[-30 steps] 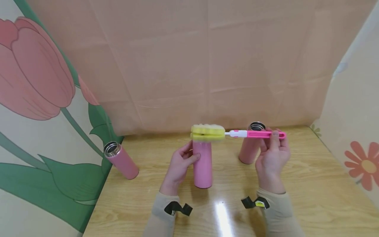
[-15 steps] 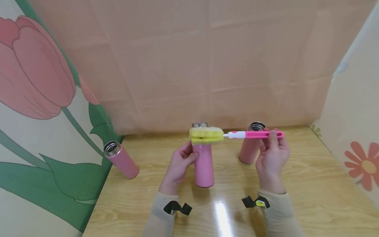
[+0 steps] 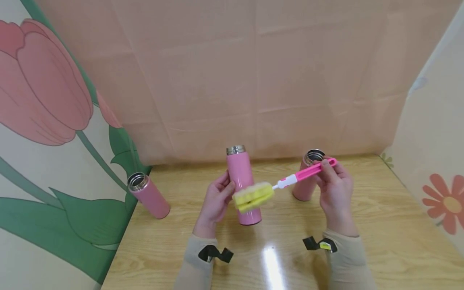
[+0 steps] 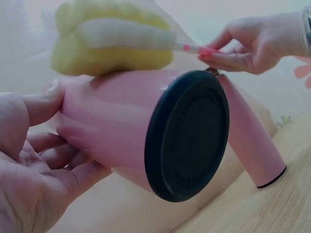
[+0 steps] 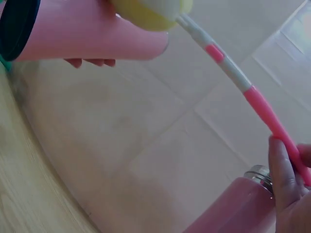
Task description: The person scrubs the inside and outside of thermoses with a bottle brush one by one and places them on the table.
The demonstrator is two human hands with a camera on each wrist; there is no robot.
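My left hand [image 3: 214, 199] grips a pink thermos bottle [image 3: 240, 171] around its side, lifted above the table and tilted, its steel neck leaning up and left. In the left wrist view the bottle's dark base [image 4: 189, 136] faces the camera. My right hand [image 3: 335, 189] pinches the pink end of a sponge bottle brush [image 3: 313, 171]. The brush's yellow and white sponge head [image 3: 253, 196] lies across the front of the held bottle's lower half; in the left wrist view it appears against the bottle's side.
A second pink bottle [image 3: 304, 183], uncapped, stands behind my right hand. Another uncapped one [image 3: 150, 196] stands at the table's left edge. The wooden table [image 3: 391, 225] meets a beige cloth [image 3: 203, 100] at the back, with flower-painted walls at both sides.
The brush head has moved down along the bottle, from its neck to its lower half, and the handle now slants. The bottle's top has tipped left, and its steel neck shows.
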